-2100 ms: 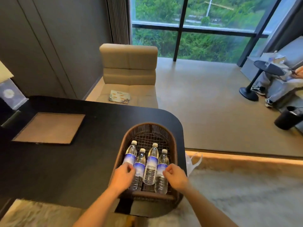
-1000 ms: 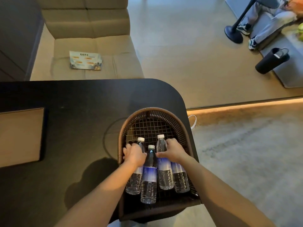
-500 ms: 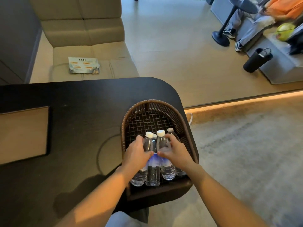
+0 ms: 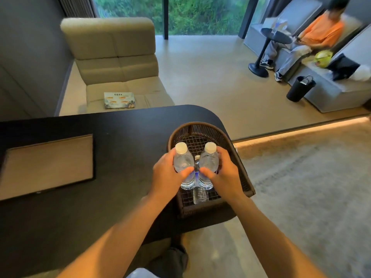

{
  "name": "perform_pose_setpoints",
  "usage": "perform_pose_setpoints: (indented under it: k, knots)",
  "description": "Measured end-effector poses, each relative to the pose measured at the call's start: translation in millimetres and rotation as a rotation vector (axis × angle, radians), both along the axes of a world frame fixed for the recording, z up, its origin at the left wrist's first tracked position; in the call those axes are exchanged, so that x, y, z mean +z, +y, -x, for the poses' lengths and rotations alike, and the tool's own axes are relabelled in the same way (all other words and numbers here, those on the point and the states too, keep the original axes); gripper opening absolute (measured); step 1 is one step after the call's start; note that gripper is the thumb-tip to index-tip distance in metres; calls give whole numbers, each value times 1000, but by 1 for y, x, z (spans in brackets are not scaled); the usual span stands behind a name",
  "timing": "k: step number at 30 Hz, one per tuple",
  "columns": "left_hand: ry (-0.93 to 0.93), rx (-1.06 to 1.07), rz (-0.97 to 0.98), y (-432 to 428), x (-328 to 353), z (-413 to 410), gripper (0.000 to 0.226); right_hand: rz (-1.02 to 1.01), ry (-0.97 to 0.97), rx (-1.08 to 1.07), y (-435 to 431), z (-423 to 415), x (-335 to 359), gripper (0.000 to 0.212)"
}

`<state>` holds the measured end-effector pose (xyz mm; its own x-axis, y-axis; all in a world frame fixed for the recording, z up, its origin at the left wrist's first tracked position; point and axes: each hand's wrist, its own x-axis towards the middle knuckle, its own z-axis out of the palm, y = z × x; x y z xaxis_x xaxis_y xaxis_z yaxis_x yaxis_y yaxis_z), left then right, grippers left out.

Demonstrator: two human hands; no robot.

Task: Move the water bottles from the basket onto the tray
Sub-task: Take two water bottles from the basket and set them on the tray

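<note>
Clear plastic bottles stand upright above the basket [image 4: 236,149], one gripped in each hand's closed fingers [image 4: 185,172], while the tray [image 4: 46,165] lies leftward, nearer the left hand [image 4: 166,175].

On the counter [image 4: 120,127] before you, the basket [image 4: 236,157] sits at the right end and the tray [image 4: 48,165] lies well apart to its left. Your left hand [image 4: 166,175] and right hand [image 4: 226,177] each hold a bottle [image 4: 181,161] [image 4: 208,160] upright, side by side over the basket; a third bottle [image 4: 199,194] lies in it between them.
</note>
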<state>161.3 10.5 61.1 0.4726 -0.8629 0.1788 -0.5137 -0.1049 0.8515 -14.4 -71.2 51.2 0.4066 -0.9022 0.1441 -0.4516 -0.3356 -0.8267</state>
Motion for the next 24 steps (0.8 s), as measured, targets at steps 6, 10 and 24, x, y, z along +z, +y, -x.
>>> perform_pose_setpoints:
  k: [6, 10, 24]
  knots:
    - [-59, 78, 133, 56, 23, -48, 68, -59, -44, 63, 27, -55, 20, 74]
    - [5, 195, 64, 90, 22, -92, 68, -78, -33, 143, 48, -104, 23, 72]
    - [51, 494, -114, 188, -10, -329, 69, -222, 94, 321, 106, -374, -18, 74]
